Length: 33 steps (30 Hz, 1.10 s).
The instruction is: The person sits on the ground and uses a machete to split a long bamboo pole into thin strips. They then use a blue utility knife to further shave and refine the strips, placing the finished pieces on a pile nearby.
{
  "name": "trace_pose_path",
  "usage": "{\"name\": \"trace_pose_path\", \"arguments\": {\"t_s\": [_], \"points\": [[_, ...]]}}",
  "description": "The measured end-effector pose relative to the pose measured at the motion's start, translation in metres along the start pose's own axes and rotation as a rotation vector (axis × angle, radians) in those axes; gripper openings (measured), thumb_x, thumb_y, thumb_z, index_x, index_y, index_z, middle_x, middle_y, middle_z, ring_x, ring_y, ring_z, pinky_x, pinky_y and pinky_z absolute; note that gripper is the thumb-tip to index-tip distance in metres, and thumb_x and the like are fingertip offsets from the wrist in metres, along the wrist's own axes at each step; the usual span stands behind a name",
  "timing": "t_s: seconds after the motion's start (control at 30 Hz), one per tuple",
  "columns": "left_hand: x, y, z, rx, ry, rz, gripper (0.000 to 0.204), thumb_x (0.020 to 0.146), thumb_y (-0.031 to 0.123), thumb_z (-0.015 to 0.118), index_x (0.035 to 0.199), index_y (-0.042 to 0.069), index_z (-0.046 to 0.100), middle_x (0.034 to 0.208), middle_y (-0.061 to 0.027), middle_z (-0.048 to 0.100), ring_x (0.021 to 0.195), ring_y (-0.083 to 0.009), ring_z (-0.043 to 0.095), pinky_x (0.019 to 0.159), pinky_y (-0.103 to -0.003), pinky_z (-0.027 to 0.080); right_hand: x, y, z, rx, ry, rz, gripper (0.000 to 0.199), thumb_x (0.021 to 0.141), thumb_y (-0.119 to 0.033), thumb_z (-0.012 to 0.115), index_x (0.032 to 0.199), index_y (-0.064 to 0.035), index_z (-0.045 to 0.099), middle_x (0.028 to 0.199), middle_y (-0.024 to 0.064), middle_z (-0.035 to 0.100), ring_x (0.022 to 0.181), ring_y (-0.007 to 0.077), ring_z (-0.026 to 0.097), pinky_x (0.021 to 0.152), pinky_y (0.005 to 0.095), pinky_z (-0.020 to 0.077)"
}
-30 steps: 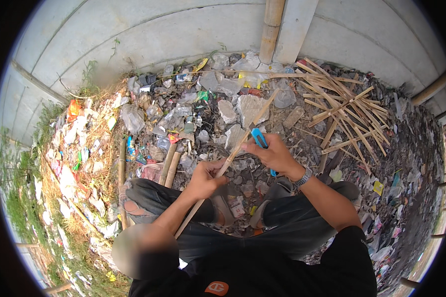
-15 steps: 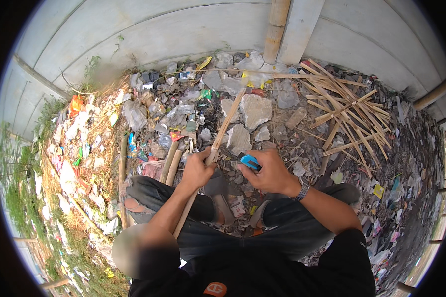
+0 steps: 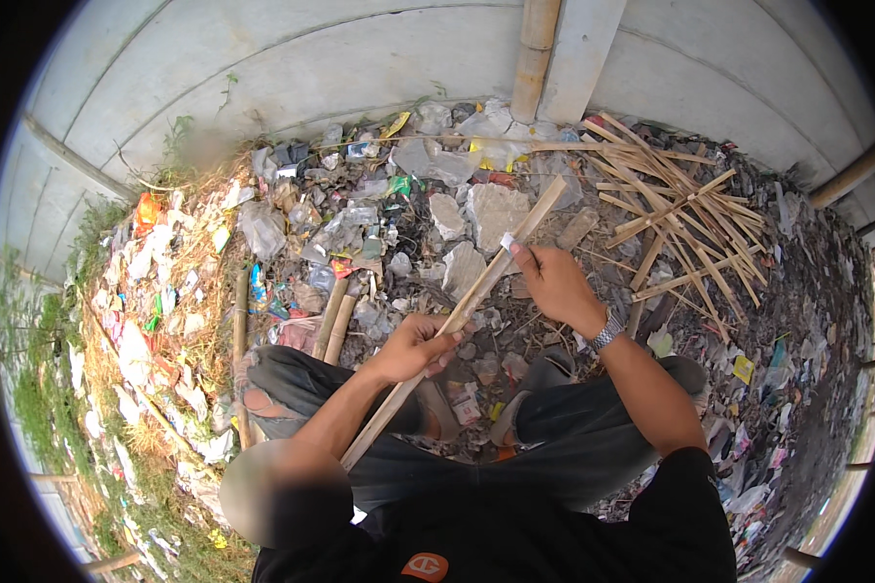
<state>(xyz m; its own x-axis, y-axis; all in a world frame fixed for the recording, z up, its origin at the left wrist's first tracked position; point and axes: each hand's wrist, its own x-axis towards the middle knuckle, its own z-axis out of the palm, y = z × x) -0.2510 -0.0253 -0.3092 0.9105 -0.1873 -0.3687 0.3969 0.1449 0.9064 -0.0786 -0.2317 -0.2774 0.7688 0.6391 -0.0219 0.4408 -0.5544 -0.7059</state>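
My left hand [image 3: 420,350] is closed around a long, pale bamboo strip [image 3: 399,399], which slants from my lap up and away to the right. Against the upper part of that strip, my right hand [image 3: 560,289] grips a blue utility knife [image 3: 507,241]. Only a small light end of the knife shows past the thumb; the fingers and palm hide the rest. A metal watch [image 3: 608,330] is on my right wrist. Below the hands are my bent legs in torn dark trousers [image 3: 389,486].
To the right lies a loose pile of bamboo strips [image 3: 690,223]. Broken concrete chunks [image 3: 496,216] sit beyond my hands among plastic litter. Thicker bamboo poles [image 3: 242,340] stand out at the left. A grey panel wall [image 3: 360,63] with a bamboo post [image 3: 535,68] closes off the far side.
The strip has tilted further to the right. My right hand has moved up and right with the utility knife to the strip's upper part. My left hand has shifted slightly right and nearer.
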Motion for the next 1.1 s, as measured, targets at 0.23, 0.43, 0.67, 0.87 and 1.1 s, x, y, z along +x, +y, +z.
{"name": "trace_pose_path", "arguments": {"t_s": [0.23,0.43,0.67,0.87,1.1], "points": [[-0.009,0.001,0.000,-0.014,0.016,-0.053,0.030,0.105,0.019,0.056,0.119,-0.006,0.066,0.062,0.0014,0.051,0.048,-0.0064,0.045,0.046,-0.025,0.035,-0.018,-0.020,0.025,0.012,-0.092,-0.034,0.064,0.107,-0.046,0.043,0.074,0.0065,0.061,0.068,0.0289,0.060,0.068,0.0487,0.061,0.064,0.0536,0.0466],[-0.004,0.008,-0.005,0.069,0.036,-0.075,0.031,0.105,0.020,0.056,0.116,-0.007,0.067,0.061,0.0012,0.051,0.048,-0.0064,0.045,0.045,-0.025,0.035,-0.020,-0.004,0.059,0.124,0.020,-0.120,0.065,0.108,-0.043,0.044,0.070,0.0071,0.056,0.055,0.0243,0.048,0.050,0.0391,0.050,0.052,0.0470,0.0396],[-0.001,0.005,-0.005,0.073,0.047,-0.022,0.030,0.105,0.019,0.057,0.115,-0.007,0.068,0.061,0.0010,0.052,0.048,-0.0061,0.045,0.045,-0.025,0.035,-0.022,-0.011,0.058,0.183,-0.046,-0.131,0.067,0.108,-0.046,0.043,0.068,0.0064,0.055,0.049,0.0145,0.045,0.043,0.0257,0.047,0.048,0.0424,0.0369],[-0.001,0.001,-0.007,0.082,0.052,-0.045,0.030,0.104,0.019,0.058,0.116,-0.007,0.067,0.061,0.0012,0.052,0.048,-0.0062,0.046,0.045,-0.025,0.035,-0.021,-0.003,0.062,0.475,-0.293,0.086,0.070,0.106,-0.053,0.044,0.064,0.0029,0.052,0.050,0.0066,0.043,0.048,0.0160,0.047,0.050,0.0386,0.0382],[-0.003,0.008,-0.004,0.059,0.047,-0.034,0.030,0.104,0.019,0.059,0.115,-0.007,0.068,0.060,0.0017,0.052,0.048,-0.0060,0.046,0.045,-0.025,0.035,-0.015,0.001,0.052,0.395,-0.228,0.051,0.072,0.105,-0.058,0.044,0.063,-0.0006,0.054,0.049,0.0026,0.048,0.045,0.0139,0.049,0.047,0.0348,0.0405]]}}
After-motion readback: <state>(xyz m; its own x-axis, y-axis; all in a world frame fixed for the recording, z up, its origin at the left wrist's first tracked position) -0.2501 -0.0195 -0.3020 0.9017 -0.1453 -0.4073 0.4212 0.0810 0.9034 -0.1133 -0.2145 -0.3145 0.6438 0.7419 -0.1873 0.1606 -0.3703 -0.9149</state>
